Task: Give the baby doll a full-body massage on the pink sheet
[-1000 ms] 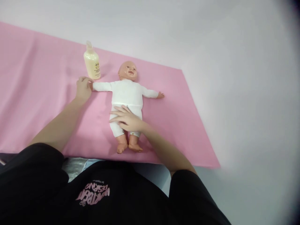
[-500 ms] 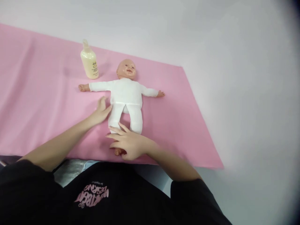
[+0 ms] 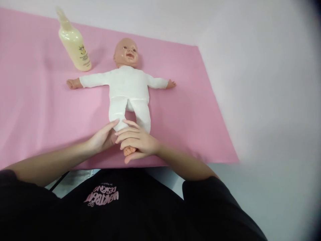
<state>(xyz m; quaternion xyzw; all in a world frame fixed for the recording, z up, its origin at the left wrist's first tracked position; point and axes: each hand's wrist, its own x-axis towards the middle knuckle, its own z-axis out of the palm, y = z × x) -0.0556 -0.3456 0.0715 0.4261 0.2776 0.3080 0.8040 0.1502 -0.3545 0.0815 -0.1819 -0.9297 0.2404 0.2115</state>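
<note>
Lying face-up on the pink cloth mat (image 3: pixel 37 110) is a plastic baby doll in white clothes (image 3: pixel 127 87), arms spread. The left hand (image 3: pixel 102 139) and right hand (image 3: pixel 137 142) meet at its feet, fingers loosely curved, seemingly cupping them. A cream lotion bottle (image 3: pixel 74 45) stands near its head.

Head camera looks steeply down, close over the pink mat (image 3: pixel 195 110).

Lighting was bright, even and diffuse, with faint shadows. The bottle (image 3: pixel 73 47) top appeared motion-blurred. The frame's right edge was smeared, its corners darkly vignetted.
</note>
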